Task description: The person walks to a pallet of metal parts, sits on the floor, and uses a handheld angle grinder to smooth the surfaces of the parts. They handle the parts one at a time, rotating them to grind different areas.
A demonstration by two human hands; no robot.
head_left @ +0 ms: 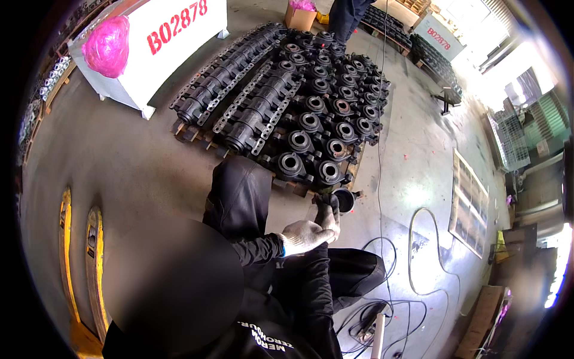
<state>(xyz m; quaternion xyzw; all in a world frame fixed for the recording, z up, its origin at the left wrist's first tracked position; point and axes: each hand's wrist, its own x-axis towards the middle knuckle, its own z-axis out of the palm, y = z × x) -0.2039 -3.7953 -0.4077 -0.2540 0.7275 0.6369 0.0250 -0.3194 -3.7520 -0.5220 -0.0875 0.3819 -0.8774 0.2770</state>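
My right hand (328, 214), in a soiled grey-white work glove, is ahead of my knees with its fingers around the near lug of a black ring-shaped metal casting (343, 201). The casting's round opening faces up, and another lug sticks out on its right. My left hand (302, 236), in a white knit glove with a blue-edged cuff, reaches across and closes on the right glove near the wrist. The left fingertips are partly hidden there. Just beyond both hands, rows of similar black castings (300, 142) stand on a wooden pallet (299, 188).
Long black castings (248, 124) lie at the pallet's left. A white crate (179, 48) with a pink wrapped bundle (107, 46) stands farther left. Cables (409, 302) and a hose (412, 239) coil at right. Yellow forks (94, 251) lie at left. Another person's legs (347, 21) are beyond the pallet.
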